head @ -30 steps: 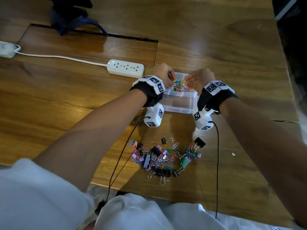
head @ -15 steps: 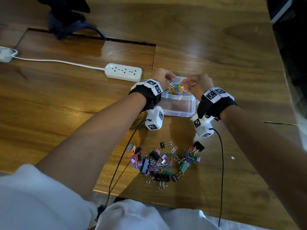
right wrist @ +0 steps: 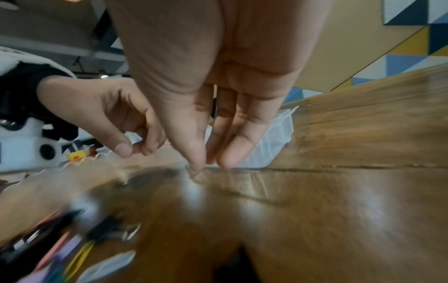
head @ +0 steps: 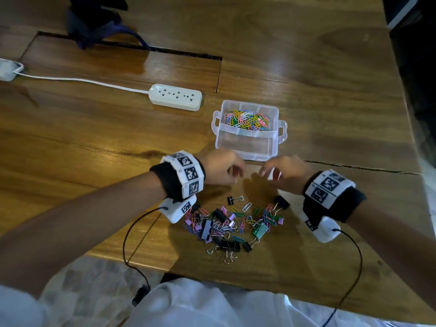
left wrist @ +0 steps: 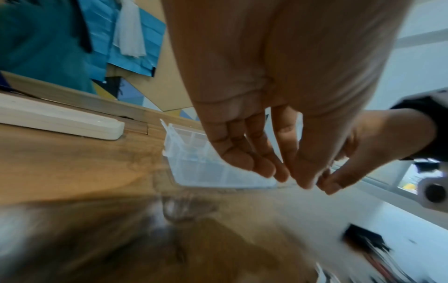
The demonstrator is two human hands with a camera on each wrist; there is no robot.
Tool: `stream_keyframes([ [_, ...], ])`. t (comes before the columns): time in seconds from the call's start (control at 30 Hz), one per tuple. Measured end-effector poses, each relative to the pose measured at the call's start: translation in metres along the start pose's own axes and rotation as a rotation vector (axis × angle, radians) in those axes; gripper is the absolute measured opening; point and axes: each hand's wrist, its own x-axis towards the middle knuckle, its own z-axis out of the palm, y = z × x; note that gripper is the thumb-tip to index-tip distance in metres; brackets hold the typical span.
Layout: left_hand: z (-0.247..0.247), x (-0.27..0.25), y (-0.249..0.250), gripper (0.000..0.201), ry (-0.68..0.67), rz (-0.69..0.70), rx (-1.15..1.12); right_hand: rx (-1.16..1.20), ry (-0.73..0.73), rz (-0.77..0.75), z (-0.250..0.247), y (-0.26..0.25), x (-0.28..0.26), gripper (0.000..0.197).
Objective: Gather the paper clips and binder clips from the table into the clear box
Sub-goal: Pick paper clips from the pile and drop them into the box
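The clear box (head: 247, 147) stands on the wooden table; its far compartment holds several coloured paper clips (head: 247, 119) and its near compartment shows nothing inside. A mixed pile of paper clips and binder clips (head: 233, 223) lies near the table's front edge. My left hand (head: 226, 172) and right hand (head: 278, 173) hover side by side between the box and the pile, fingers loosely curled and pointing down, holding nothing. The left wrist view shows my left hand (left wrist: 278, 172) empty in front of the box (left wrist: 206, 162). My right hand (right wrist: 208, 159) is empty too, its tips close to the tabletop.
A white power strip (head: 176, 97) with its cable lies left of the box. A dark bag (head: 94, 24) sits at the far left. A crack (head: 354, 167) runs across the table to the right. Black wrist-camera cables (head: 132, 232) hang over the front edge.
Both hands have pulled back from above the box's far compartment toward me and now hover over the near side, above the pile. The box is uncovered.
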Motion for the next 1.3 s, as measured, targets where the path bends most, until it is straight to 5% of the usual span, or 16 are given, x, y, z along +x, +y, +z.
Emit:
stream_keyframes([
  [0.17, 0.033, -0.021, 0.012, 0.024, -0.187, 0.014, 0.043, -0.07, -0.184, -0.057, 0.03, -0.004, -0.027, 0.036],
  [0.4, 0.073, -0.027, 0.024, 0.061, -0.14, -0.044, 0.202, -0.032, -0.206, 0.049, 0.061, -0.002, -0.042, 0.069],
  [0.6, 0.09, -0.028, 0.033, 0.076, -0.075, -0.033, 0.342, -0.034, -0.195, 0.071, 0.067, 0.0, -0.038, 0.066],
  [0.97, 0.086, -0.027, 0.032, 0.037, -0.023, -0.052, 0.235, -0.005, -0.165, 0.006, 0.07, 0.01, -0.035, 0.033],
  [1.3, 0.081, -0.017, 0.03, 0.029, -0.083, -0.054, 0.307, -0.003, -0.217, 0.072, 0.073, 0.01, -0.031, 0.025],
])
